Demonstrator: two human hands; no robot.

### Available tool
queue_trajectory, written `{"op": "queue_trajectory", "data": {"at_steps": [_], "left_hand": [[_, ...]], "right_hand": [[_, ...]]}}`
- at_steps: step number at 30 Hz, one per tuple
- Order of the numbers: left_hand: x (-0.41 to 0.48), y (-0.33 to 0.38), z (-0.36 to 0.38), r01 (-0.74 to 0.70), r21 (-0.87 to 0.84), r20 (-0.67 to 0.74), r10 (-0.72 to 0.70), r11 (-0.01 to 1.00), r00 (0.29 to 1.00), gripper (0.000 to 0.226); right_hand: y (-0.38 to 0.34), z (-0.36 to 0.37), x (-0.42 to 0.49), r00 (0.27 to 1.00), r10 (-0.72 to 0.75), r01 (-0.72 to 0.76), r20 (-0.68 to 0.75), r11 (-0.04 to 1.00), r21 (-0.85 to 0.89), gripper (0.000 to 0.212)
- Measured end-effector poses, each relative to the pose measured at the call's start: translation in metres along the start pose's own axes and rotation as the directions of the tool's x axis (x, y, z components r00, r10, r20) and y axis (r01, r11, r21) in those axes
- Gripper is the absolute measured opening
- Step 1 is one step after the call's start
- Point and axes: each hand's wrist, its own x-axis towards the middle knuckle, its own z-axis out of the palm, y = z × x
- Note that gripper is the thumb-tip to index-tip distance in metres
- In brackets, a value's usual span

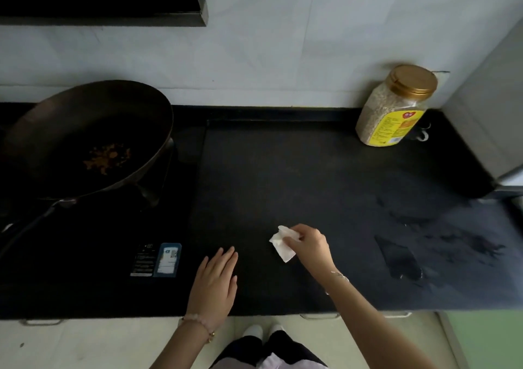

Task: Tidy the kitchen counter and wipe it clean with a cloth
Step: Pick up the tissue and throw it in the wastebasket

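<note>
My right hand pinches a small white cloth that lies against the black counter near its front middle. My left hand rests flat and empty on the counter, fingers together and pointing away, a little left of the cloth. Wet streaks and a small puddle glisten on the counter to the right of my right hand.
A dark wok with brown food scraps sits on the stove at the left, its handle pointing toward the front left. A clear jar with a gold lid stands at the back right by the wall. A grey appliance side bounds the right.
</note>
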Motion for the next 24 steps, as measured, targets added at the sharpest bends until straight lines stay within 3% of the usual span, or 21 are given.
{"op": "queue_trajectory", "data": {"at_steps": [2,7,11,13,16,18,20,24], "left_hand": [[0.002,-0.002,0.003,-0.024,0.003,-0.032,0.024,1.000,0.999,0.041],[0.008,-0.003,-0.004,-0.071,0.026,0.040,0.070,0.997,0.997,0.044],[0.023,0.017,-0.009,-0.286,-0.079,-0.082,0.280,0.955,0.956,0.029],[0.030,0.046,-0.013,-0.456,-0.150,-0.098,0.446,0.877,0.890,0.024],[0.026,0.103,-0.016,-0.614,-0.276,-0.017,0.635,0.739,0.772,0.040],[0.011,0.139,-0.009,-0.586,-0.415,0.117,0.680,0.696,0.724,0.048],[-0.009,0.172,0.007,-0.520,-0.513,0.305,0.711,0.684,0.634,0.039],[-0.066,0.218,0.059,-0.531,-0.473,0.590,0.700,0.703,0.401,0.025]], "right_hand": [[0.009,-0.015,-0.007,0.998,0.028,-0.023,-0.048,0.996,0.088,0.008],[0.043,-0.056,-0.041,0.960,0.151,-0.090,-0.235,0.963,0.253,0.005],[0.077,-0.072,-0.087,0.882,0.259,-0.099,-0.394,0.919,0.382,0.003],[0.094,-0.074,-0.117,0.833,0.317,-0.100,-0.454,0.893,0.439,0.006],[0.125,-0.073,-0.173,0.731,0.435,-0.121,-0.527,0.841,0.526,0.017],[0.147,-0.070,-0.212,0.657,0.507,-0.123,-0.558,0.802,0.584,0.019],[0.167,-0.066,-0.254,0.578,0.574,-0.107,-0.580,0.758,0.644,0.016],[0.208,-0.050,-0.342,0.413,0.694,-0.020,-0.590,0.654,0.756,0.013]]}}
